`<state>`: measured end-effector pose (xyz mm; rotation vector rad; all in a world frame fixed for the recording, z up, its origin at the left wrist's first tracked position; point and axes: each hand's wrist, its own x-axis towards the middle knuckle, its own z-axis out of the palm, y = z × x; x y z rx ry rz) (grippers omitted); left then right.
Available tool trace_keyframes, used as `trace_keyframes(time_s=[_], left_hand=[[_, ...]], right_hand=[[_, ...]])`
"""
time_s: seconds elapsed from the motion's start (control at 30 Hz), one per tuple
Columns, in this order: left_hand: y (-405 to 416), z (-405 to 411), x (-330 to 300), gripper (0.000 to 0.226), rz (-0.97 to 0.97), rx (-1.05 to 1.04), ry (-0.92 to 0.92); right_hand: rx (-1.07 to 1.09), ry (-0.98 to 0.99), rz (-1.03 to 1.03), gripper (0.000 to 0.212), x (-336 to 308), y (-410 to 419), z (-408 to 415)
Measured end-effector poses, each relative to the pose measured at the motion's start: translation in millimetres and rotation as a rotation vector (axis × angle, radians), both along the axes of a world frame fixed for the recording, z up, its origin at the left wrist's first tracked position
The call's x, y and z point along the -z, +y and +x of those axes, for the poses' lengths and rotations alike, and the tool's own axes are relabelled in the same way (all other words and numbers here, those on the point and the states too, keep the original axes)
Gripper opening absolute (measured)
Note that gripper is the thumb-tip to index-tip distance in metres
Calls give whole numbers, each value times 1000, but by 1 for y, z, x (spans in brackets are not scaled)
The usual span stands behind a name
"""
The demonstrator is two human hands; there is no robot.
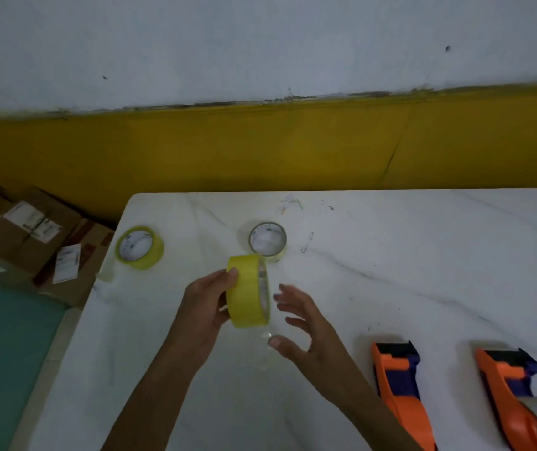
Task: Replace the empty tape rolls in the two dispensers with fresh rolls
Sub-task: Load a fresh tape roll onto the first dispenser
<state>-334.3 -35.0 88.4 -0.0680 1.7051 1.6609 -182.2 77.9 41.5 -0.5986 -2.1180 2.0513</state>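
My left hand (207, 302) holds a full yellow tape roll (248, 291) upright on its edge above the white table (423, 271). A clear strip of tape hangs from the roll's underside toward my right hand (303, 323), whose fingers are spread just right of the roll, the thumb near the strip's end. Whether the thumb touches the strip is unclear. A second yellow roll (139, 247) lies flat at the table's far left. A thin, nearly used-up roll (268, 239) lies flat behind the held one. Two orange and blue dispensers (400, 395) (514, 402) lie at the near right.
The table's left edge runs close to my left forearm. Cardboard boxes (29, 236) sit on the floor to the left, beside a green mat (3, 353). A yellow-and-white wall (260, 148) stands beyond the table's far edge.
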Motion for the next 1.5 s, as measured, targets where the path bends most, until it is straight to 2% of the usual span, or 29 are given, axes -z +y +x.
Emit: trace_keyframes(time_s=[0.1, 0.17, 0.27, 0.37, 0.43, 0.53, 0.57, 0.63, 0.7, 0.77, 0.83, 0.9, 1.0, 1.07, 1.17, 1.23, 1.33, 1.4, 1.43, 1.5], left_hand=[[21, 48, -6, 20, 34, 35, -68], [36, 78, -6, 20, 58, 49, -105], [58, 118, -2, 23, 90, 77, -172], [79, 158, -2, 31, 147, 161, -243], [87, 182, -1, 32, 149, 272, -163], [88, 210, 15, 24, -110, 387, 301], [84, 217, 24, 19, -208, 378, 365], [73, 233, 45, 22, -375, 390, 289], [61, 247, 65, 31, -477, 465, 164], [58, 258, 79, 33, -484, 530, 99], [63, 264, 86, 18, -457, 545, 91], [67, 267, 87, 8, -378, 491, 110], [70, 272, 81, 12, -255, 362, 77], [73, 276, 77, 15, -197, 302, 26], [78, 277, 77, 24, -158, 280, -35], [84, 274, 77, 31, -181, 246, -45], [81, 276, 85, 57, -160, 241, -113], [85, 275, 87, 66, -171, 306, -125], [85, 275, 89, 66, -168, 357, -84], [80, 272, 95, 71, -190, 461, 47]], right_hand=[[-23, -94, 181, 45, -1, 4, 35], [54, -119, 195, 29, -3, 10, 63], [219, -104, 50, 23, -5, 26, 108], [292, -128, -92, 21, -13, 43, 153], [348, -130, -155, 18, -20, 52, 181], [413, -110, -197, 13, -33, 66, 216], [431, -103, -220, 11, -37, 72, 227], [474, -117, -249, 8, -46, 84, 244], [509, -188, -155, 11, -41, 94, 255], [507, -274, -69, 15, -30, 101, 256], [459, -363, 1, 15, -12, 100, 252], [380, -442, 154, 21, 7, 94, 244], [333, -437, 297, 39, 26, 77, 229], [420, -371, 186, 48, 33, 69, 216], [476, -375, -272, 27, 35, 63, 202], [473, -401, -362, 21, 36, 61, 195], [503, -392, -253, 29, 33, 64, 177], [563, -294, -209, 21, 26, 68, 171], [574, -255, -216, 18, 21, 68, 169], [471, -278, -170, 37, 21, 64, 171]])
